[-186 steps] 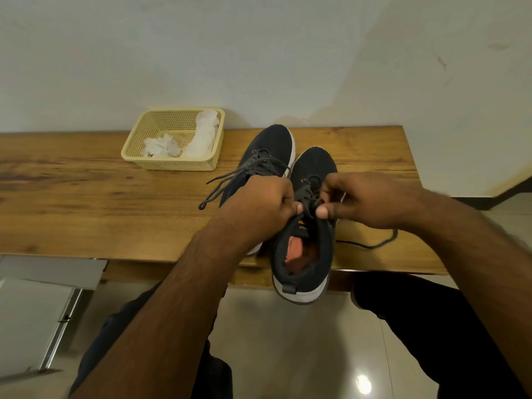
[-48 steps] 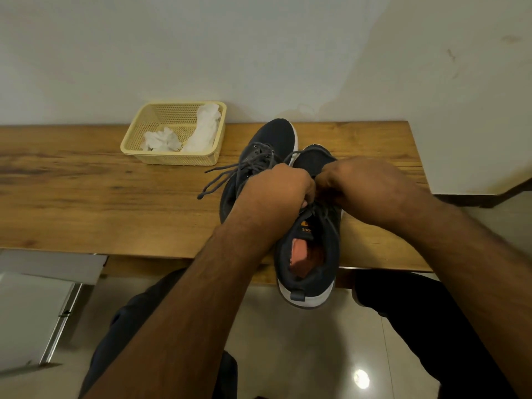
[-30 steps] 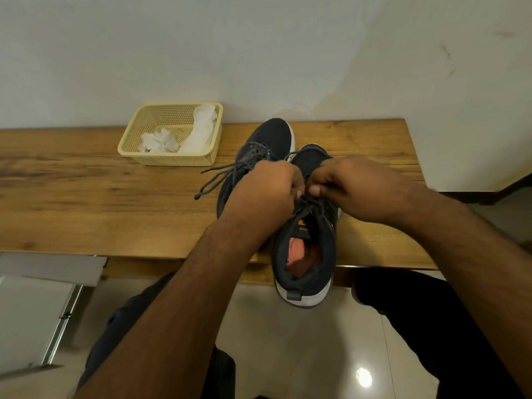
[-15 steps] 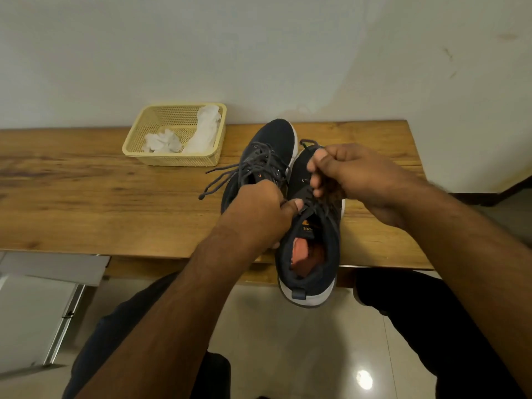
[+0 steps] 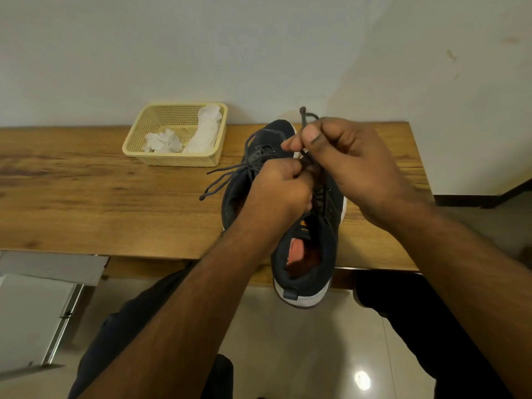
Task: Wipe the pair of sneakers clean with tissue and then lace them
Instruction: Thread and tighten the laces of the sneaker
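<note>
raised now, right hand (image 5: 342, 156) pinches the lace (image 5: 302, 116); left hand (image 5: 280, 188) grips laces below.

Table (image 5: 86, 203) before me, against wall (image 5: 259, 53). Basket (image 5: 213, 156) at table's far edge, left of sneakers; tissue (image 5: 164, 141) in it. Left sneaker (image 5: 259, 139) beside right sneaker (image 5: 311, 272), touching; right one's heel overhangs near edge. My left hand (image 5: 279, 191) and right hand (image 5: 345, 159) over right sneaker, lace (image 5: 302, 118) between them.

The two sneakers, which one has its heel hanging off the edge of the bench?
The right sneaker, the one both hands are lacing: its heel juts past the bench edge. The left sneaker, with loose laces, lies farther back.
</note>
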